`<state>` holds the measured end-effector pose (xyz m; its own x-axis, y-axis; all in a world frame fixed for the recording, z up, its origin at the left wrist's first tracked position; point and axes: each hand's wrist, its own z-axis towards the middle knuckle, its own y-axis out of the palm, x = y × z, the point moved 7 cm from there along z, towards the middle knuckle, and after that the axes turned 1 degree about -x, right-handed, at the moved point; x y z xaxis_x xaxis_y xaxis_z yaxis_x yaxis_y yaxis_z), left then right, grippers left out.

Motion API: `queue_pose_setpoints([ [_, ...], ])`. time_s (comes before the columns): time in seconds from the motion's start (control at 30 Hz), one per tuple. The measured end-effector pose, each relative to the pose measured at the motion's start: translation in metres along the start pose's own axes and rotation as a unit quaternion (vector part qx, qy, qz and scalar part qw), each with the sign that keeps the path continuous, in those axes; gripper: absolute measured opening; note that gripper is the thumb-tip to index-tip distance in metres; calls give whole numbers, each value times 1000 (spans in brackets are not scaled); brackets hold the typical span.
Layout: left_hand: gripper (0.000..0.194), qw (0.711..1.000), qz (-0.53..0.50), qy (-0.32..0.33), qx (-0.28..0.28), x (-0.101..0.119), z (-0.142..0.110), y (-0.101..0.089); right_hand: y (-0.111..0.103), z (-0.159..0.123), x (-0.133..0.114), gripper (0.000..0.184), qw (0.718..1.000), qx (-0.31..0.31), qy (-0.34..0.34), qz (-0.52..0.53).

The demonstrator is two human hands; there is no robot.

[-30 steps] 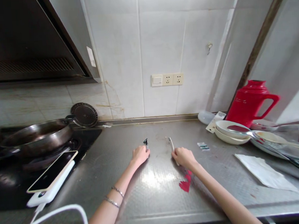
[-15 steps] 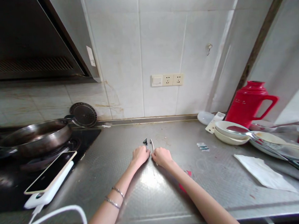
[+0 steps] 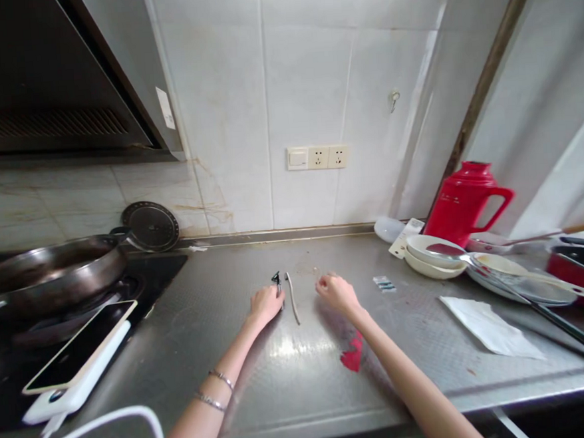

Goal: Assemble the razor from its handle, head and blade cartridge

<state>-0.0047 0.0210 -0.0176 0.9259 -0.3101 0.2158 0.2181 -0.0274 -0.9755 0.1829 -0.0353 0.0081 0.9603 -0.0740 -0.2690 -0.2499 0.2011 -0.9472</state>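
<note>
On the steel counter (image 3: 254, 395), my left hand (image 3: 266, 304) is closed around the handle of a small razor-like tool (image 3: 277, 279) with a black head; most of its handle is hidden by my fingers. Just right of it lies a thin whitish stick (image 3: 293, 300) with a dark tip, touched by neither hand. Farther right, my right hand (image 3: 337, 292) is raised a little with its fingers curled in. What it holds, if anything, cannot be made out. A red scrap (image 3: 352, 355) lies beside my right forearm.
Left are a phone (image 3: 83, 347) on a white cabled device and a pan (image 3: 60, 268) on the stove. Right are a small packet (image 3: 384, 284), a white napkin (image 3: 489, 325), stacked bowls (image 3: 435, 269), a red thermos (image 3: 461, 207) and a red pot (image 3: 581, 282).
My right hand has let go of the thin whitish stick and moved right, away from it. My left hand stays closed on the razor-like tool. The view has shifted slightly right.
</note>
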Motion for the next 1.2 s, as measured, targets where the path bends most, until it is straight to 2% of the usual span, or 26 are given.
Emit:
queue_pose_setpoints([
  [0.1,42,1000,-10,1,7,-2,3,2,-24,3,58,27,996,72,-28,41],
  [0.17,41,1000,-16,-3,11,-4,4,2,-34,6,98,28,993,81,-71,58],
  [0.3,39,1000,-19,-2,9,-5,6,2,-41,13,174,37,996,26,-76,48],
  [0.37,39,1000,-22,-3,9,-5,6,1,-43,14,201,40,998,-5,-62,15],
  [0.43,37,1000,-24,-4,8,-5,6,0,-43,15,218,43,998,-35,-47,-6],
  [0.53,36,1000,-23,-8,6,-6,7,1,-43,15,226,51,997,-61,-37,-12],
  [0.73,38,1000,-20,1,13,-7,7,1,-37,18,217,67,993,-110,-40,-26],
  [0.93,38,1000,-19,-6,6,-5,4,-2,-29,20,213,64,991,-129,-33,-32],
  [1.2,41,1000,-21,-17,5,-5,3,-3,-32,23,207,58,994,-108,-33,9],
])
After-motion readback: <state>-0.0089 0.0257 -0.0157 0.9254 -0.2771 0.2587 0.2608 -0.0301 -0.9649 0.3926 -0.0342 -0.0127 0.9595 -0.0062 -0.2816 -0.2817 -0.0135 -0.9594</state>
